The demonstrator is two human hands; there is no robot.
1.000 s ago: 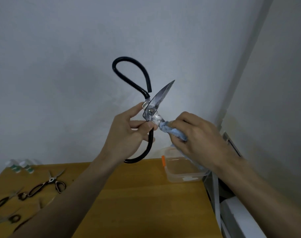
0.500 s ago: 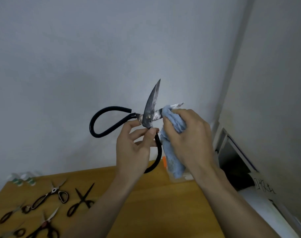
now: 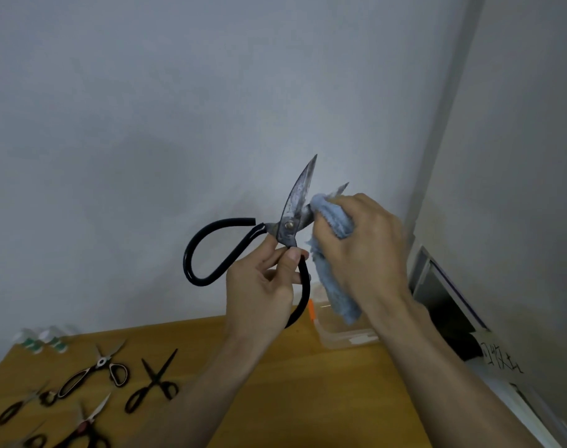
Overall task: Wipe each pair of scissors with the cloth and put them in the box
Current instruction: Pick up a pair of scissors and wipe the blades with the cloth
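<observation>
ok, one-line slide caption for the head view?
Left hand holds large black-handled scissors open while right hand wipes one blade with blue cloth.

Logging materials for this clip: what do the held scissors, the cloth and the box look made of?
Scissors: dull, blotchy grey metal blades; glossy black handles, likely rubber or plastic coating. Cloth: pale blue, fuzzy, probably terry or microfibre. Box: see-through, apparently clear plastic, with an orange clip.
</observation>
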